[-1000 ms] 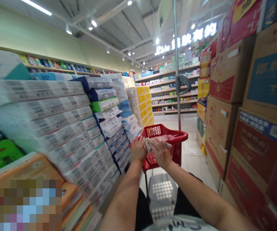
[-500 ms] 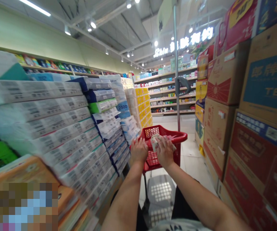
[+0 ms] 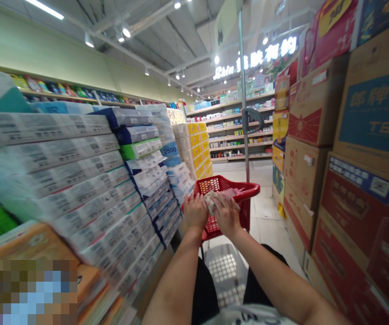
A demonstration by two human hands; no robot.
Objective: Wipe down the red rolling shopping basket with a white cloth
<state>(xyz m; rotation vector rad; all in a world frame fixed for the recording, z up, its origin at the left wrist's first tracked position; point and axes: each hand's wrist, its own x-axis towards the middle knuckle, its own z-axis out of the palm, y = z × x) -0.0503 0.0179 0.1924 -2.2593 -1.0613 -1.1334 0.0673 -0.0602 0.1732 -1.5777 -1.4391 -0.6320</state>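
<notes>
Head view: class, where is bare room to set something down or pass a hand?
Free: tiled floor between red basket and cardboard boxes, and ahead toward far shelves. Crowded: basket's near rim, where left hand, right hand and cloth meet; tissue packs alongside.

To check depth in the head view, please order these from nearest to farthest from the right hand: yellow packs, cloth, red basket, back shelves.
1. cloth, under the right hand.
2. red basket, just ahead of it.
3. yellow packs, ahead on the left.
4. back shelves, at the aisle's end.
</notes>
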